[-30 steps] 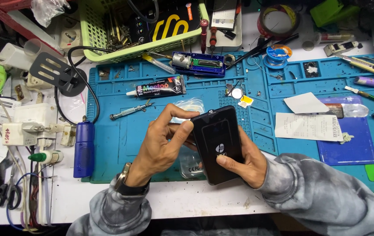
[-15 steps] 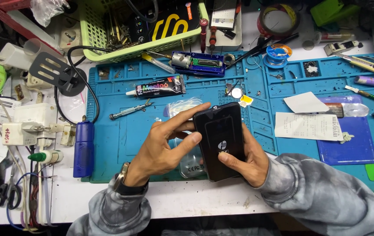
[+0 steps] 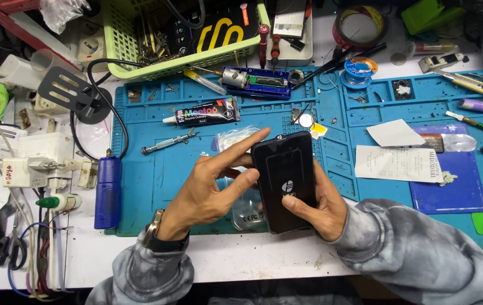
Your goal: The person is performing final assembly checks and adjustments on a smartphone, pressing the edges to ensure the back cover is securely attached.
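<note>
- Both hands grip a black phone (image 3: 285, 181) above the blue mat (image 3: 156, 169): right hand (image 3: 316, 204) clamped under it, left hand (image 3: 214, 183) pinching its edge.
- Judged step: seating the back; next calls for even pressure along the edges.

Left of hands: bare blue mat (image 3: 156, 175), passable.
Ahead: blocked by glue tube (image 3: 204, 112) and small screwdriver (image 3: 168, 142).
Right: crowded by paper slips (image 3: 396, 162).
Far edge: walled by green basket (image 3: 140, 68).
</note>
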